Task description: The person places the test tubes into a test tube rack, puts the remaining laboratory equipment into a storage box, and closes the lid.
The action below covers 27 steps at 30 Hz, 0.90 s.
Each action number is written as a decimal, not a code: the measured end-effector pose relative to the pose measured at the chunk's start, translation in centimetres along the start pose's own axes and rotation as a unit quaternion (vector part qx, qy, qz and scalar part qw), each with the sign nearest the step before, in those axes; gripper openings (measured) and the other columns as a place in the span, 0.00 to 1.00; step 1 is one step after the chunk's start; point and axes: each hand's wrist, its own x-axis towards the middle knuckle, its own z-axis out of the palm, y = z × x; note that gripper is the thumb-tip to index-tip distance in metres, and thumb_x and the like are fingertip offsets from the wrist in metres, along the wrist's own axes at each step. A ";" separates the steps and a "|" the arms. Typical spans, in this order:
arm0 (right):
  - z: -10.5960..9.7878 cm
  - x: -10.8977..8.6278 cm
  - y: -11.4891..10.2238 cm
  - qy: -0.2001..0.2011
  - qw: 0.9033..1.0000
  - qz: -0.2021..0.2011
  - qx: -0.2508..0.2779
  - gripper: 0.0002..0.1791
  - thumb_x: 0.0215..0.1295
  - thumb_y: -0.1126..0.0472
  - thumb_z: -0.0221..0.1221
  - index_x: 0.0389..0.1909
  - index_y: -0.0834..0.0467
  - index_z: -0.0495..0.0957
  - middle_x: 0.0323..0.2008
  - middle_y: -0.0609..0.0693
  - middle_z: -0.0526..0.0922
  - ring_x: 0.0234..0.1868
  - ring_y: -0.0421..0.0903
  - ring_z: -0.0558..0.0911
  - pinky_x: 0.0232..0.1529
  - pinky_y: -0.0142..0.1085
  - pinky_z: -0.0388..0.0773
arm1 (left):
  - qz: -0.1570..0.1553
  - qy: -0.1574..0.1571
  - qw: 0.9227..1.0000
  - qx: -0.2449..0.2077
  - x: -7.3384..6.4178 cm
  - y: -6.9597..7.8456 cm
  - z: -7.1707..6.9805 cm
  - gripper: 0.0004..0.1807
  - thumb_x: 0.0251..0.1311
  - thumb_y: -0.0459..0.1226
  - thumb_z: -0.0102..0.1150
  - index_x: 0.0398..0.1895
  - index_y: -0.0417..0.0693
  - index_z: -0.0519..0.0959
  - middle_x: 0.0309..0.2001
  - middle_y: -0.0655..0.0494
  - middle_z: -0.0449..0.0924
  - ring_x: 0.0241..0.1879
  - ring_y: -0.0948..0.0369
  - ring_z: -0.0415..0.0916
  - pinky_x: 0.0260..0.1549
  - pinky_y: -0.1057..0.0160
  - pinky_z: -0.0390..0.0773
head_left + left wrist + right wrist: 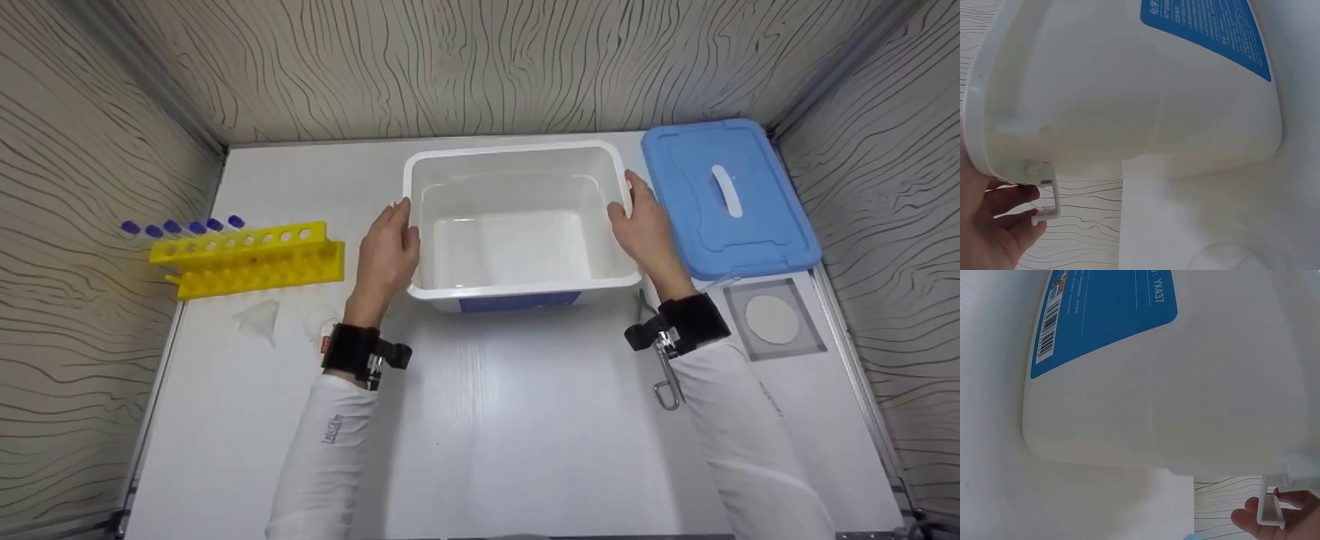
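Observation:
A white plastic storage box point(517, 289), uncovered and with nothing seen inside, stands on the table between my two hands. My left hand point(387, 253) grips its left rim, the fingers outside by a white side latch point(1057, 197). On the opposite side my right hand point(646, 229) holds the right rim, thumb over the edge and fingers near another white latch point(1269, 509). A blue label point(1213, 34) covers part of the box's front wall. The blue lid point(765, 214) with a white handle lies to the right of the box.
At left stands a yellow test tube rack point(259, 279) with several purple-capped tubes point(196, 228). A clear funnel point(259, 319) lies before it. Metal tongs point(667, 390) lie under my right wrist, beside a grey square tray point(814, 337) holding a white disc point(772, 319). Patterned walls enclose the table.

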 end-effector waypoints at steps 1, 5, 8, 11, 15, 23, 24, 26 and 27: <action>0.0 0.0 0.0 -0.004 1.000 -0.004 -0.001 0.35 0.72 0.60 0.47 0.77 0.63 0.51 0.75 0.66 0.58 0.76 0.62 0.59 0.75 0.56 0.59 | 0.001 0.001 1.000 0.000 -0.1 0.0 0.0 0.27 0.72 0.37 0.47 0.73 0.42 0.65 0.67 0.40 0.72 0.71 0.46 0.66 0.72 0.50 0.66; 0.0 -0.3 0.2 -0.011 1.000 -0.021 -0.004 0.34 0.74 0.61 0.45 0.77 0.65 0.49 0.76 0.67 0.55 0.78 0.63 0.55 0.77 0.56 0.54 | 0.005 0.002 1.000 0.003 -0.5 0.0 0.0 0.27 0.72 0.37 0.47 0.73 0.41 0.65 0.67 0.40 0.72 0.71 0.46 0.66 0.72 0.49 0.65; 0.2 -0.8 0.3 -0.011 0.999 -0.031 -0.007 0.34 0.75 0.61 0.44 0.77 0.66 0.48 0.76 0.67 0.54 0.78 0.63 0.54 0.78 0.56 0.52 | 0.003 0.006 1.000 0.003 -0.8 -0.1 0.0 0.27 0.71 0.37 0.47 0.72 0.40 0.65 0.68 0.39 0.71 0.71 0.46 0.66 0.72 0.50 0.65; 0.3 -1.4 0.4 -0.010 0.999 -0.034 -0.012 0.33 0.76 0.61 0.43 0.77 0.66 0.48 0.76 0.68 0.54 0.78 0.64 0.54 0.77 0.57 0.52 | 0.000 0.009 1.000 0.000 -1.2 -0.3 -0.1 0.27 0.71 0.37 0.48 0.72 0.41 0.66 0.68 0.39 0.71 0.72 0.46 0.65 0.72 0.50 0.65; 0.4 -2.3 0.4 -0.005 0.999 -0.033 -0.017 0.33 0.76 0.60 0.42 0.77 0.66 0.48 0.76 0.68 0.54 0.77 0.65 0.55 0.77 0.58 0.52 | -0.008 0.003 1.000 -0.004 -1.6 -0.3 -0.1 0.27 0.71 0.38 0.47 0.73 0.42 0.65 0.69 0.40 0.70 0.72 0.47 0.64 0.73 0.50 0.64; 0.7 -3.8 0.5 0.009 0.998 -0.036 -0.040 0.32 0.76 0.62 0.43 0.77 0.67 0.49 0.74 0.71 0.56 0.75 0.68 0.59 0.73 0.61 0.58 | -0.009 0.000 1.000 -0.006 -2.1 -0.5 -0.1 0.27 0.71 0.38 0.47 0.73 0.43 0.65 0.70 0.41 0.69 0.72 0.47 0.65 0.73 0.49 0.64; 0.7 -3.9 0.5 0.009 0.998 -0.037 -0.043 0.32 0.76 0.61 0.43 0.77 0.67 0.49 0.74 0.71 0.56 0.75 0.68 0.59 0.73 0.61 0.59 | -0.009 0.001 1.000 -0.006 -2.1 -0.5 -0.2 0.27 0.71 0.38 0.47 0.73 0.43 0.65 0.70 0.41 0.69 0.72 0.47 0.65 0.73 0.49 0.64; 0.7 -4.2 0.5 0.009 0.998 -0.036 -0.047 0.32 0.76 0.62 0.42 0.77 0.67 0.49 0.75 0.71 0.56 0.75 0.68 0.59 0.73 0.62 0.59 | -0.011 0.000 1.000 -0.009 -2.2 -0.5 -0.2 0.27 0.71 0.38 0.47 0.73 0.44 0.65 0.70 0.41 0.69 0.72 0.48 0.64 0.73 0.49 0.64; 0.7 -4.3 0.5 0.009 0.998 -0.034 -0.047 0.32 0.76 0.62 0.42 0.77 0.67 0.49 0.75 0.71 0.55 0.75 0.68 0.59 0.73 0.62 0.59 | -0.012 0.001 1.000 -0.010 -2.3 -0.5 -0.2 0.27 0.71 0.38 0.47 0.73 0.44 0.65 0.70 0.41 0.69 0.73 0.48 0.64 0.73 0.49 0.64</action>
